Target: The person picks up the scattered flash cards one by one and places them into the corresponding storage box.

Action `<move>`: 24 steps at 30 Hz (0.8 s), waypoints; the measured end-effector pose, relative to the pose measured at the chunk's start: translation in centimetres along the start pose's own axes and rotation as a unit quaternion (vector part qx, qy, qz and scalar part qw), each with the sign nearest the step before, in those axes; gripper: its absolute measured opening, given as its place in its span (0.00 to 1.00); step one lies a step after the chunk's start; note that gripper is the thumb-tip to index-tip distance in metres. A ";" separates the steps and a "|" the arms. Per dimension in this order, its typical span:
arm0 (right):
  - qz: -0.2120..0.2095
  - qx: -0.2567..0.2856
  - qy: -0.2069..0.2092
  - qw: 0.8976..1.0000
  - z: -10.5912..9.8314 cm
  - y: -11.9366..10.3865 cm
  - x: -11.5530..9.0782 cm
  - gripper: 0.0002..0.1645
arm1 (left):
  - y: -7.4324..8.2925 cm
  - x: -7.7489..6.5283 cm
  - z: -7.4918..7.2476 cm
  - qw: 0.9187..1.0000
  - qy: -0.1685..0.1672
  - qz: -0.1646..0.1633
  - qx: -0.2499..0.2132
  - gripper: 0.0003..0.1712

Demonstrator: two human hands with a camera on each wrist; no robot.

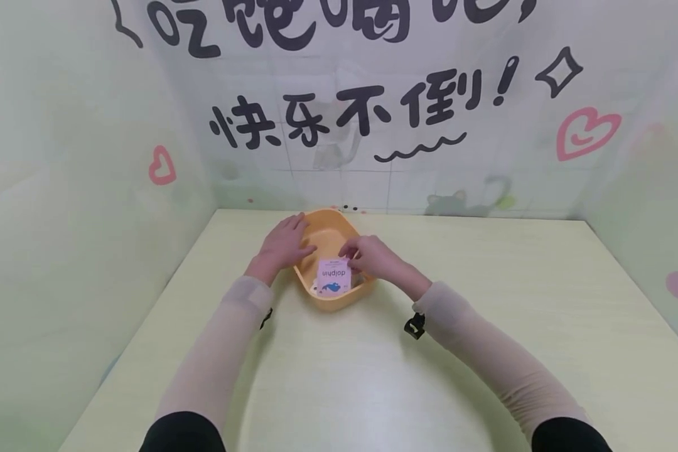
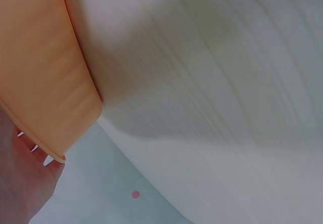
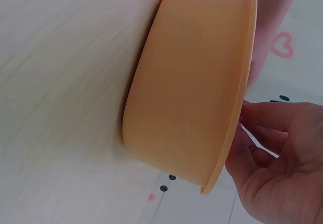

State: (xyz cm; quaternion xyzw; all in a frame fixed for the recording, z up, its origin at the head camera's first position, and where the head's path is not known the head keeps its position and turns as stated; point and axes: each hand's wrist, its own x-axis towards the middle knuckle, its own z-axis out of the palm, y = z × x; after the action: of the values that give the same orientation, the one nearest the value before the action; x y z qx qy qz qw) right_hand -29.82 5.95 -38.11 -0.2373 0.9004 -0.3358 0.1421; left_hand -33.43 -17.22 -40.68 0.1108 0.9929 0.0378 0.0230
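An orange plastic basin stands on the table. In it lies a pink card with a blue dolphin and the word "dolphin" upside down, overlapping other small pieces at the basin's near end. My left hand rests on the basin's left rim, its fingers extended and thumb over the inside; in the left wrist view the hand shows beside the rim. From the right, my right hand reaches over the rim and pinches the card's upper right corner. In the right wrist view the basin wall hides those fingertips.
The pale table reaches back to a printed cloth wall with black lettering, just behind the basin. Cloth walls also stand at the left and right. A small black device hangs under the right wrist.
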 end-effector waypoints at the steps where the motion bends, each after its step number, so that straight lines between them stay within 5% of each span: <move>1: 0.002 -0.004 0.000 1.000 0.0 0.0 -0.1 0.15 | 0.1 0.0 0.0 1.000 0.001 0.001 0.001 0.43; 13: 0.007 -0.045 -0.011 0.999 -0.7 0.5 -0.7 0.12 | 0.4 0.3 -0.5 0.999 0.008 0.000 0.036 0.48; 24: 0.009 -0.062 0.024 0.998 -3.3 1.4 -1.1 0.18 | 0.6 0.4 -2.0 1.000 -0.004 -0.009 0.012 0.51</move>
State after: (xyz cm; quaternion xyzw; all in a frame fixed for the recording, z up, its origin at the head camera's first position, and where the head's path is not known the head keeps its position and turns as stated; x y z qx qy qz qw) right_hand -30.74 9.23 -36.54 -0.2297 0.9247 -0.2838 0.1079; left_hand -33.81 -16.70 -38.68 0.1023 0.9941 0.0253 0.0265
